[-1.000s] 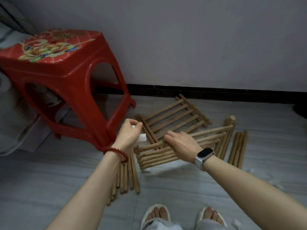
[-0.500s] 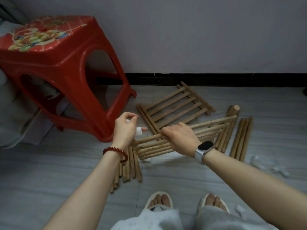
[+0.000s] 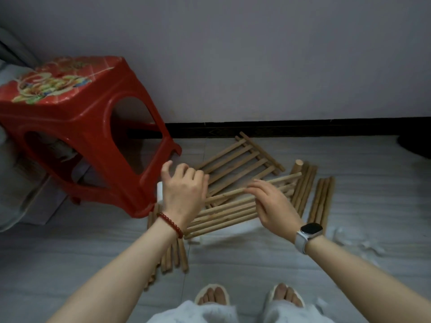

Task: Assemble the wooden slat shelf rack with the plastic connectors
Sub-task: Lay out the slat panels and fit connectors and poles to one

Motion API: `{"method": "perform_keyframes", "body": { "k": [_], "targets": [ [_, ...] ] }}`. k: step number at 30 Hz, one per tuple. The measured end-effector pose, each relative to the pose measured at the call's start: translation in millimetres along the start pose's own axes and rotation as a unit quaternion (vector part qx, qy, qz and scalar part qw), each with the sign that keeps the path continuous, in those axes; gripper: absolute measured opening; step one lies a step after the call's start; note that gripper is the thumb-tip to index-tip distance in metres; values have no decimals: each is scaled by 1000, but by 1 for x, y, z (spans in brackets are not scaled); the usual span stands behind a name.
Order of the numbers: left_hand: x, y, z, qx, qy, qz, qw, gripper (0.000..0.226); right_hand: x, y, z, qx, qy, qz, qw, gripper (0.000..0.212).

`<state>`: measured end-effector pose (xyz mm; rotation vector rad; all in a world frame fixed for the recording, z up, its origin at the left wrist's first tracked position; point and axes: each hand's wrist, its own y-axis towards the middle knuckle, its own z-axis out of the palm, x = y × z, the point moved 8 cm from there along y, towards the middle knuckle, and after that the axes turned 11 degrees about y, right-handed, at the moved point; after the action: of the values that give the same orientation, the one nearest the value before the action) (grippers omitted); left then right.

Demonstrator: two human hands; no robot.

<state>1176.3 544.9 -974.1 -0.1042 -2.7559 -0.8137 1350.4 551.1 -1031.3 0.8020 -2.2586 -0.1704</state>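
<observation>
A wooden slat panel (image 3: 224, 213) stands tilted on the floor in front of me. A white plastic connector (image 3: 159, 190) shows at its left end, and another white piece (image 3: 196, 240) sits under its near corner. My left hand (image 3: 184, 190) hovers over the panel's left end with fingers loosely curled and nothing in them. My right hand (image 3: 272, 203) lies over the panel's middle, its fingers relaxed and reaching to the top slat. A second slat panel (image 3: 240, 159) lies flat behind, near the wall.
A red plastic stool (image 3: 81, 127) stands close on the left. Bundles of loose wooden rods lie to the right (image 3: 321, 201), beside the panel (image 3: 303, 183) and under my left arm (image 3: 172, 252). White connectors (image 3: 363, 243) are scattered at right. My slippered feet (image 3: 211, 296) are below.
My left hand has let go of the white connector, which now sits at the panel's left end. My right hand has loosened its grip on the slats.
</observation>
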Motion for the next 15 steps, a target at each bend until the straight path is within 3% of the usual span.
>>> {"method": "perform_keyframes", "body": {
  "k": [4, 7, 10, 12, 15],
  "targets": [
    [-90, -10, 38, 180, -96, 157, 966, 51, -46, -36, -30, -68, 1, 82, 994, 36],
    [-120, -3, 37, 108, -90, 176, 974, 37, -102, -83, -29, -39, 30, 254, 966, 31],
    [-137, 2, 38, 10, -84, 158, 984, 24, -163, -165, 7, 119, 12, 403, 907, 34],
    [-139, 0, 38, -15, -91, 149, 984, 20, -181, -220, 39, 238, 10, 454, 859, 42],
    [-137, 4, 43, -21, -97, 137, 986, 21, -194, -271, 71, 298, 16, 502, 811, 53]
  ]
}}
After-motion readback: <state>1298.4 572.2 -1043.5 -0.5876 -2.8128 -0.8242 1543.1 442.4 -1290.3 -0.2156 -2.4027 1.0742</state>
